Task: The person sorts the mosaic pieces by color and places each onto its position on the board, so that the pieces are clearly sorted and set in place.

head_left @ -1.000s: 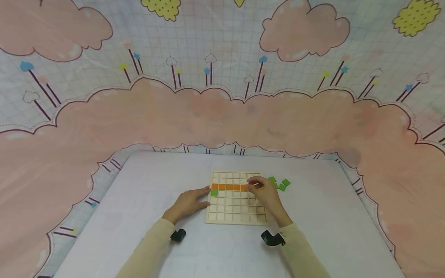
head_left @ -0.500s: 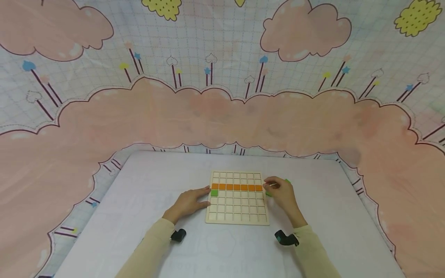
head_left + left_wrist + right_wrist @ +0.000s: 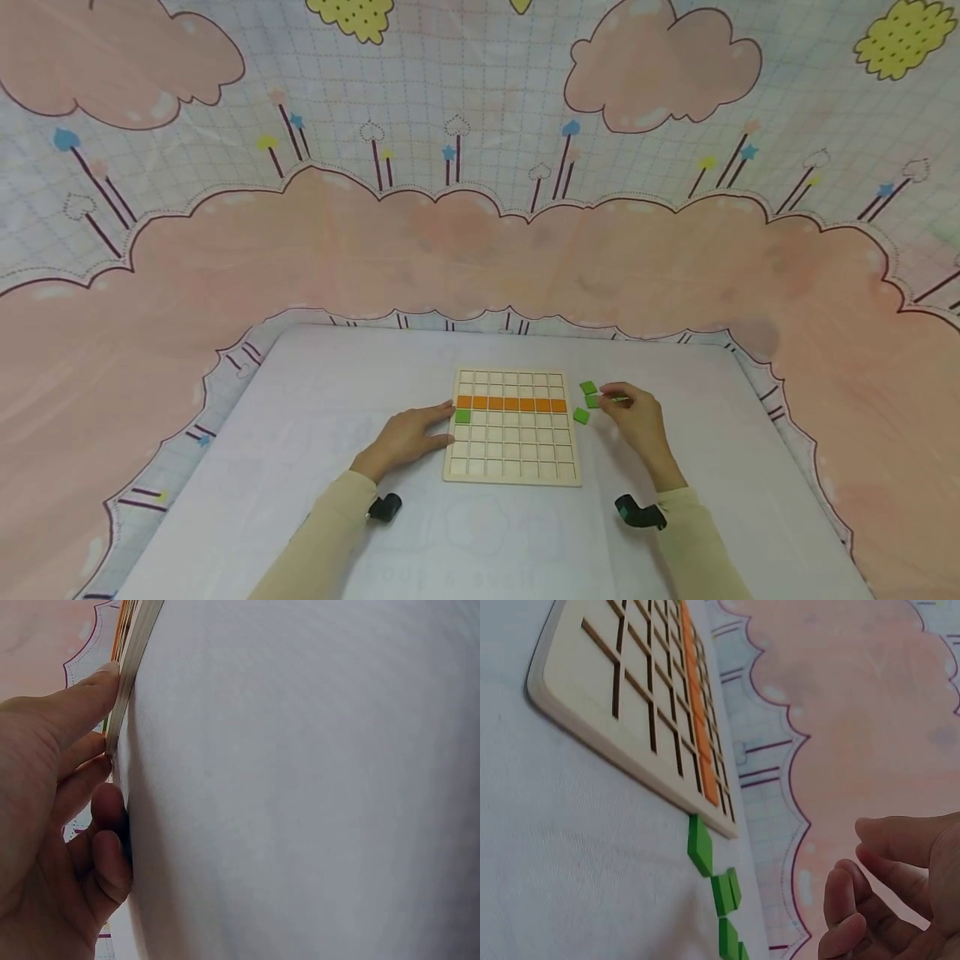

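A light wooden grid board [image 3: 513, 446] lies on the white table, with a full row of orange tiles [image 3: 520, 405] across it. One green tile [image 3: 462, 417] sits in the leftmost cell just below that row. My left hand [image 3: 405, 437] rests at the board's left edge; in the left wrist view its thumb [image 3: 94, 694] and fingertips touch the side of the board. Over several loose green tiles [image 3: 700, 846] right of the board hovers my right hand [image 3: 636, 421], fingers loosely bent. The right wrist view shows nothing between its thumb and fingers.
White table [image 3: 315, 383] surface surrounds the board on all sides. Behind it hangs a patterned cloth [image 3: 480, 258] with pink clouds. A black wrist device [image 3: 640, 512] sits at the right cuff, and another black device [image 3: 386, 507] at the left.
My right hand has moved right, off the board's orange row and over to the loose green tiles. The right end of the orange row now shows uncovered. My left hand stays in place.
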Demonstrator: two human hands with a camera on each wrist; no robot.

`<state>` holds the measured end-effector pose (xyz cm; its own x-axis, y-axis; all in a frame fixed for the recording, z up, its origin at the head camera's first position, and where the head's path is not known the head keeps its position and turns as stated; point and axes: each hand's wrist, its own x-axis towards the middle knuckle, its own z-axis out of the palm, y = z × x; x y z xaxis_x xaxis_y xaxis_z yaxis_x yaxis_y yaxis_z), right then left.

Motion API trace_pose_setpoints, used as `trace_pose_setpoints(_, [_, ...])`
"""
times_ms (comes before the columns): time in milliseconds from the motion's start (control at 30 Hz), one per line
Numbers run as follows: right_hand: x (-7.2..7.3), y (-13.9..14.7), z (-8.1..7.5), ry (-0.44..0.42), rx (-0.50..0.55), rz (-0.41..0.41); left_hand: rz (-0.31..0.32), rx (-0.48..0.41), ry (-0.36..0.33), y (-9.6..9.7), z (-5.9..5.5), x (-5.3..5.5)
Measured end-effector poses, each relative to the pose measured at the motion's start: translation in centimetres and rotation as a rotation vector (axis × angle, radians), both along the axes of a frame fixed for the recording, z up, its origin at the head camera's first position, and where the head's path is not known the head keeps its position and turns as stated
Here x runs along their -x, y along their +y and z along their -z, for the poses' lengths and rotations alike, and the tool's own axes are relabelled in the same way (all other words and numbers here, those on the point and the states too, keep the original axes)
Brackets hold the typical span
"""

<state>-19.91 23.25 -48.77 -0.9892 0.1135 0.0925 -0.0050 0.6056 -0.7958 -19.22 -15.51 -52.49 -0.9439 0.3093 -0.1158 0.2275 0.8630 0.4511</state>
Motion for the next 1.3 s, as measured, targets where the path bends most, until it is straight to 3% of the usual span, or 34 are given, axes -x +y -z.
trace_pose_setpoints(533, [1.0, 2.9, 1.4, -0.096, -0.020, 0.037, 0.009, -0.005, 0.003, 0.0, 0.1, 0.1])
trace_pose_setpoints(767, [1.8, 3.7, 2.4, -0.136, -0.021, 0.072, 0.014, -0.007, 0.002, 0.1, -0.1, 0.1])
trace_pose_setpoints(1300, [3.7, 4.4, 3.9, -0.220, -0.054, 0.122, 0.029, -0.004, 0.003, -0.1, 0.5, 0.3])
